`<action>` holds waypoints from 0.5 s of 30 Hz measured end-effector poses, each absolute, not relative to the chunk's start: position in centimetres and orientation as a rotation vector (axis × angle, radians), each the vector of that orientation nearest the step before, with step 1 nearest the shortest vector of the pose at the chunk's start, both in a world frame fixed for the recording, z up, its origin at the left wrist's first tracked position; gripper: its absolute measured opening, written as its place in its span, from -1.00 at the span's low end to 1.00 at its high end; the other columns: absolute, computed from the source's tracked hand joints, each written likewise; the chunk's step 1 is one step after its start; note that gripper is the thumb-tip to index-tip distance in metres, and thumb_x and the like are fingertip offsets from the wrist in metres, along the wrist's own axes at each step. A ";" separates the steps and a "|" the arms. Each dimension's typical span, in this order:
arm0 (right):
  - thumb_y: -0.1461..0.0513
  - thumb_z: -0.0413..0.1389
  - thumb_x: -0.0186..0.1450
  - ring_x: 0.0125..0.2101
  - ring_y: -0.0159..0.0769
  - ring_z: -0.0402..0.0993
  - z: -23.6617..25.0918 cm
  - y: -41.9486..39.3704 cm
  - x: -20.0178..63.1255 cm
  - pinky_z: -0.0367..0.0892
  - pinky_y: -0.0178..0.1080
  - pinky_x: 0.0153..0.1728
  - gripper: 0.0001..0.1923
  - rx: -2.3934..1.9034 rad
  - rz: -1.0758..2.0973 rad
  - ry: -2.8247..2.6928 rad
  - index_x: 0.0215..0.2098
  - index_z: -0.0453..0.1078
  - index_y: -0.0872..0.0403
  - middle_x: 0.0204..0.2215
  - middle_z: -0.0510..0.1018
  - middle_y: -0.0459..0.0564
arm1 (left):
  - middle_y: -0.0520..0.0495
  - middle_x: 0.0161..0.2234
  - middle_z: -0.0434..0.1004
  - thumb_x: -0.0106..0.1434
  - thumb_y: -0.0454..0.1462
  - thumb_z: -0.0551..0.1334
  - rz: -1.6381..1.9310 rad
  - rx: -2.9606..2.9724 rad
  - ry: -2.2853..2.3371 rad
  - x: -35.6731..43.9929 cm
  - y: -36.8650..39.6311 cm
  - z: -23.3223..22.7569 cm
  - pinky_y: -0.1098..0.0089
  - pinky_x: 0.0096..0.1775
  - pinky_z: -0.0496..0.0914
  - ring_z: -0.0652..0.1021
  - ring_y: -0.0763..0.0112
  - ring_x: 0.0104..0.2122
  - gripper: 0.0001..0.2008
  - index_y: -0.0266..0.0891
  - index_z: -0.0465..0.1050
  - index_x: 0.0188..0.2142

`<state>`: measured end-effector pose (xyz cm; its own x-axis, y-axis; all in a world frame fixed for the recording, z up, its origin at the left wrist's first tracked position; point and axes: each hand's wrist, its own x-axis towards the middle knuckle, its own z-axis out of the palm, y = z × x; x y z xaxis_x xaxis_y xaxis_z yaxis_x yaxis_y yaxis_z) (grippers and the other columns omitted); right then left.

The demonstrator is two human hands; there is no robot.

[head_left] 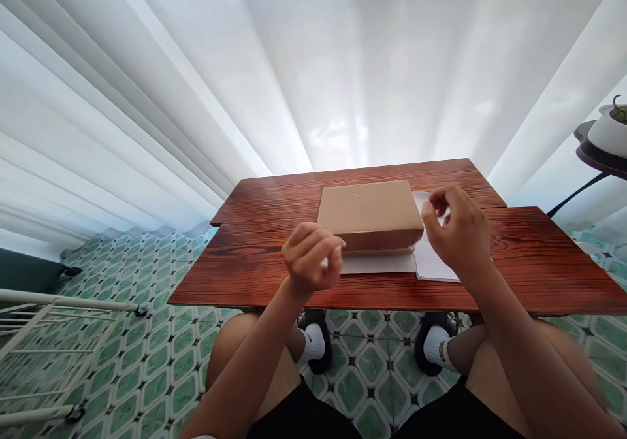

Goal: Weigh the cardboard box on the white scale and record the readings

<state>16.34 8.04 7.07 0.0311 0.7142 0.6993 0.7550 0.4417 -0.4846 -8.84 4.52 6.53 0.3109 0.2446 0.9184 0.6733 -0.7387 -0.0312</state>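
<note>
A white pleated curtain [313,60] fills the view from nine through twelve to three o'clock, glowing brightest near the centre, where daylight seems to come through from a window behind. The floor [147,334] is laid in green and white patterned tiles. A reddish-brown wooden table [539,256] stands at the centre. At eight o'clock lies a white metal rack [53,334], its shape blurred. At three o'clock a dark stand [595,158] carries a white plant pot [607,132].

A plain brown cardboard box [369,213], closed, lies flat near the table's middle. It rests on white paper sheets [431,262].
</note>
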 end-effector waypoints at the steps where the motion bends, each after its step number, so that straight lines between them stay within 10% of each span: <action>1: 0.20 0.08 0.33 -0.44 -0.30 0.37 6.9 8.3 16.6 0.19 -0.23 -0.44 -0.93 -1.314 -0.029 -1.677 -0.31 0.28 0.02 -0.39 0.46 -0.08 | 0.01 -0.52 0.47 0.31 -0.39 0.09 -1.456 -2.117 -0.903 -9.4 4.6 6.3 0.27 -0.31 0.35 0.42 0.32 -0.45 -0.82 -0.15 0.43 -0.33; 7: 0.10 0.06 0.35 -0.19 -0.07 0.51 5.7 9.0 16.8 0.34 -0.15 -0.37 -0.71 -1.405 0.046 -1.637 -0.01 0.35 0.02 -0.12 0.53 0.08 | -0.06 -0.28 0.55 0.44 -0.28 0.05 -1.813 -1.928 -1.418 -11.4 5.5 5.4 0.17 -0.08 0.42 0.52 0.24 -0.21 -0.73 -0.14 0.50 -0.03; 15: -0.04 -0.13 0.47 0.10 0.06 0.42 4.4 9.5 14.9 0.40 0.05 -0.04 -0.49 -1.509 0.278 -1.737 0.21 0.28 0.06 0.13 0.47 0.17 | -0.11 0.28 0.29 0.39 -0.20 0.12 -2.027 -2.108 -1.942 -12.2 7.3 3.7 0.12 0.27 0.25 0.29 0.17 0.30 -0.44 -0.03 0.14 0.36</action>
